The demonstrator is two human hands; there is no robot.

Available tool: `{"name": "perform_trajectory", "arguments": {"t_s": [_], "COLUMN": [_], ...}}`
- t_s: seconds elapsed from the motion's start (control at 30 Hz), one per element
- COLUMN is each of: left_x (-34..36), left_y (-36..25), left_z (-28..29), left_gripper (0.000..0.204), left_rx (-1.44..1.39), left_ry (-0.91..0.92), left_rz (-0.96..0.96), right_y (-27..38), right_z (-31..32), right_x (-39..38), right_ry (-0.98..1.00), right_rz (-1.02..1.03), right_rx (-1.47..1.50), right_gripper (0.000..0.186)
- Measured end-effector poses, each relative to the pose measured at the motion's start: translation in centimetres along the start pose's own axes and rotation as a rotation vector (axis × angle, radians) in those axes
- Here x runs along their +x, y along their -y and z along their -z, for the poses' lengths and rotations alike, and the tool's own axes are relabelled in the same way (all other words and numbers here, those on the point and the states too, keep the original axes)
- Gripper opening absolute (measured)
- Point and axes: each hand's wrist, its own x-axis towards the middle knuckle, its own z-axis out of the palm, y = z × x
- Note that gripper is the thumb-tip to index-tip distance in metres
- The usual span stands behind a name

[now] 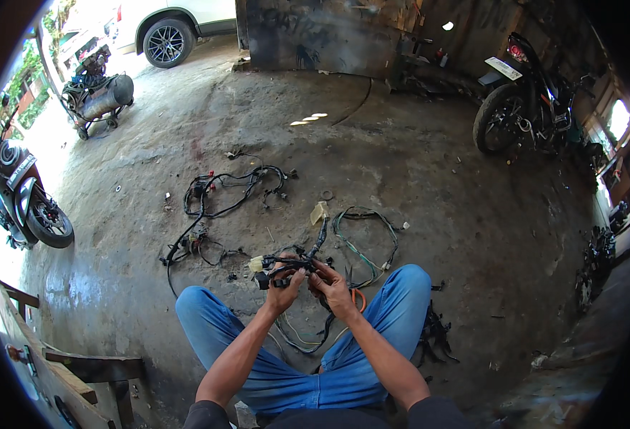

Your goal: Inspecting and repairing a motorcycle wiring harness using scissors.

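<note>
Between my knees I hold a black-wrapped wiring harness [316,247] with both hands. My left hand [286,287] is closed around a bunch of its branches, where a cream connector [256,264] and a black connector [262,280] stick out on the left. Close beside it, my right hand [331,286] pinches the harness where the branches meet. A wrapped trunk runs up from there to a pale yellowish connector [319,212]. Loose wires hang below my hands toward the floor, and an orange cable [358,299] curves by my right knee.
Another black wiring harness [218,212] lies on the concrete floor ahead to the left. A loop of thin wires [365,211] lies ahead to the right. Motorcycles stand at left [28,193] and right [522,107]. An air compressor [100,96], a white car [186,28] and a wooden bench [57,379] surround me.
</note>
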Motion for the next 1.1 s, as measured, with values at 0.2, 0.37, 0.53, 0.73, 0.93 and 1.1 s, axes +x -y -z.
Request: {"name": "perform_trajectory", "arguments": {"t_s": [0.2,0.37,0.53,0.73,0.93,1.1], "left_x": [0.7,1.3,2.3,2.2,2.4,1.9], "left_y": [-0.3,-0.9,-2.1,-1.4,-2.2,-1.9], "left_z": [0.3,1.8,2.5,4.3,3.7,4.0], "left_gripper": [0.021,0.014,0.014,0.016,0.021,0.022], "left_rx": [-0.296,-0.602,-0.592,-0.628,-0.716,-0.707], "left_ry": [-0.063,-0.146,-0.158,-0.248,-0.27,-0.248], "left_rz": [0.198,0.254,0.157,0.036,0.07,0.1], "right_y": [0.8,2.1,-7.3,-5.8,-7.4,-2.4], "right_z": [-0.1,2.8,9.5,4.4,3.9,3.4], "right_x": [0.5,1.8,1.7,0.6,1.3,1.8], "right_ry": [0.001,-0.27,-0.446,-0.057,-0.171,-0.183], "right_rz": [-0.003,-0.065,-0.443,-1.0,-0.839,-0.286], "right_rx": [-0.07,-0.106,-1.111,-1.067,-0.143,0.23], "right_gripper": [0.043,0.052,0.064,0.085,0.046,0.023]}}
